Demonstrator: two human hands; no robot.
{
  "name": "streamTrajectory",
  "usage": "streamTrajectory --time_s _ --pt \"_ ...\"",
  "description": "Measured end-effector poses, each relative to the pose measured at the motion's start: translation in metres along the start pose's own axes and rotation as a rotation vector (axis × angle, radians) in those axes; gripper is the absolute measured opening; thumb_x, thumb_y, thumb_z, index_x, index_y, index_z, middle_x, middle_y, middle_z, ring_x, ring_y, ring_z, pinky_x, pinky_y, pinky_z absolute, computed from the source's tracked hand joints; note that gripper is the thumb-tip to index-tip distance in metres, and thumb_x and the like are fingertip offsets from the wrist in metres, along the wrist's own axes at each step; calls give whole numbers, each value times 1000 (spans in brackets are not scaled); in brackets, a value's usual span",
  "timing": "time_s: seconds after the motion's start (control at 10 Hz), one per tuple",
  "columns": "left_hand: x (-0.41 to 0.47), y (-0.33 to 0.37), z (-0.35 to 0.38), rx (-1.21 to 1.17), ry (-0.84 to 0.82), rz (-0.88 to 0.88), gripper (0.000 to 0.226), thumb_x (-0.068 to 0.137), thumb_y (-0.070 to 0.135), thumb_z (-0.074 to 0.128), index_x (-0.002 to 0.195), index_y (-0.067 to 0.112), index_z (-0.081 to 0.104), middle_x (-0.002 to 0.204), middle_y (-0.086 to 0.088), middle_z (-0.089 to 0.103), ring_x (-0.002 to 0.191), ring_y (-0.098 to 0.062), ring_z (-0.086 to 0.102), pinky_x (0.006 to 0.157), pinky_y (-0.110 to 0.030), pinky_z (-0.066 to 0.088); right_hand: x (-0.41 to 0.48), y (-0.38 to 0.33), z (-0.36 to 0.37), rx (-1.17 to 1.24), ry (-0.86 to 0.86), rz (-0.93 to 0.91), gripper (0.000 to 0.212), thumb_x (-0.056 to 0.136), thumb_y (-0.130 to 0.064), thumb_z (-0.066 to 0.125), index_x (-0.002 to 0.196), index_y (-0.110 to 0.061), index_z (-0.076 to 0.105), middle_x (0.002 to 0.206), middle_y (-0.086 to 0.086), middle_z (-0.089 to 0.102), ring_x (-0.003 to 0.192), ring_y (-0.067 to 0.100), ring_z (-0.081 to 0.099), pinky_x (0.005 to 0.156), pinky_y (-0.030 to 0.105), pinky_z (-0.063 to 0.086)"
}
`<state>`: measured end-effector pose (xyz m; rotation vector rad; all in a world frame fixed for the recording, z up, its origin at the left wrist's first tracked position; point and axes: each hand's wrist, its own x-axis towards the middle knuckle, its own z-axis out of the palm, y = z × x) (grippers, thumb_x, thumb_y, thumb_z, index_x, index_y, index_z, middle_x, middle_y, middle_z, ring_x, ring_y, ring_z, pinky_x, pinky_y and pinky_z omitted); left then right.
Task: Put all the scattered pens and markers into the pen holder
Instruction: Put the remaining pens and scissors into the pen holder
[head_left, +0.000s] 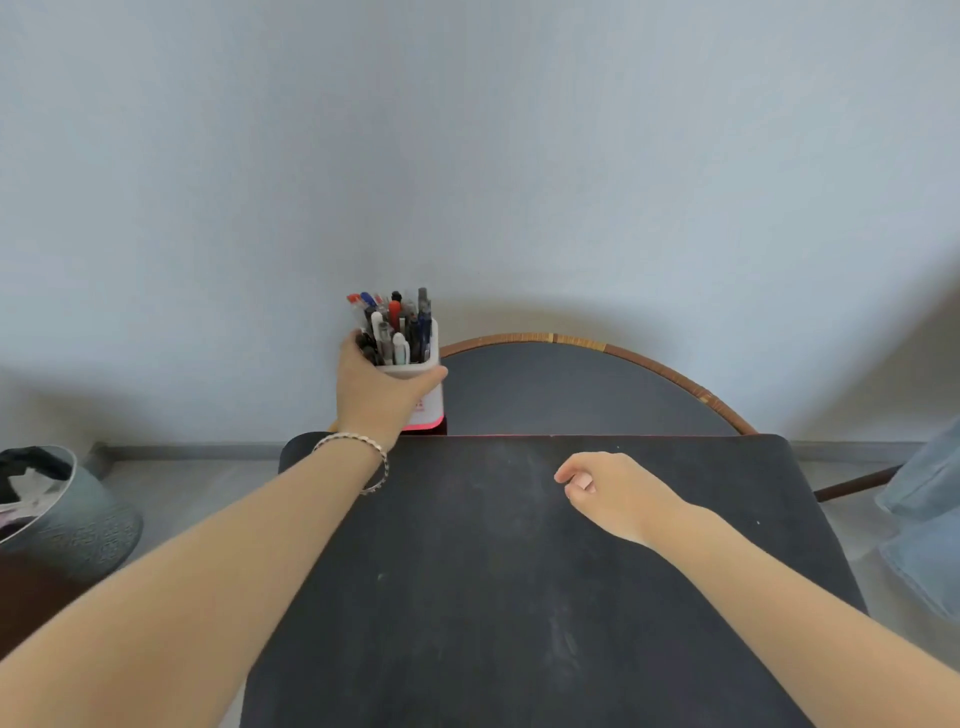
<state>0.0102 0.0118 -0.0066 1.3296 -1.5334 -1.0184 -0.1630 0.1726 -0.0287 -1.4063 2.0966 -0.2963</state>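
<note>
A white pen holder (430, 402) with a pink base stands at the far left corner of the dark table (519, 571). Several pens and markers (397, 325) stand upright in it, red, blue, black and white. My left hand (376, 397), with a bracelet on the wrist, is wrapped around the holder's near side, thumb across its front. My right hand (610, 491) hovers over the table's far middle, fingers loosely curled with nothing in them. No loose pen shows on the table.
A round dark chair (571, 387) with a wooden rim stands behind the table against the pale wall. A grey bin (67, 519) with scraps sits on the floor at the left. Blue denim fabric (924, 509) hangs at the right edge.
</note>
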Motion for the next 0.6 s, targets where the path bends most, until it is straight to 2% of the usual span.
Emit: streamTrajectory --time_s 0.1,0.2,0.3,0.4,0.5,0.6 --pt "19 -14 4 33 -27 -23 68 54 15 85 111 18 47 109 0 61 94 -15 60 92 -36 50 10 -3 -2 -2 9 -20 29 93 -20 40 116 -21 57 124 -1 59 108 17 57 95 29 44" --pt "25 -32 7 20 -25 -43 71 53 17 85 114 19 48 110 1 61 98 -16 60 93 -37 50 16 -2 -2 -4 16 -20 29 93 -21 40 116 -23 56 124 -2 59 106 15 57 93 27 44" --pt "25 -41 4 -41 -35 -50 68 57 11 83 113 22 45 107 4 58 98 -13 58 88 -28 46 19 3 1 -8 15 -15 29 93 -21 39 115 -25 56 121 -4 60 102 13 57 88 25 45" --pt "28 -43 2 -41 -111 -52 70 56 10 83 112 22 44 106 6 59 96 -10 59 92 -29 47 17 5 2 -12 6 3 29 93 -21 38 115 -25 56 120 -4 60 96 12 55 85 23 43" --pt "31 -40 -4 23 -161 -90 83 53 12 84 119 23 35 113 -3 55 103 -19 59 96 -42 47 14 5 2 -2 4 23 31 92 -20 37 116 -24 56 122 -4 59 103 14 56 91 25 43" --pt "13 -20 -3 218 -58 -159 108 58 21 82 138 12 10 137 -19 32 125 -37 40 104 -51 38 6 0 -5 -30 12 17 32 92 -19 36 116 -24 56 125 -3 58 109 15 55 97 28 42"
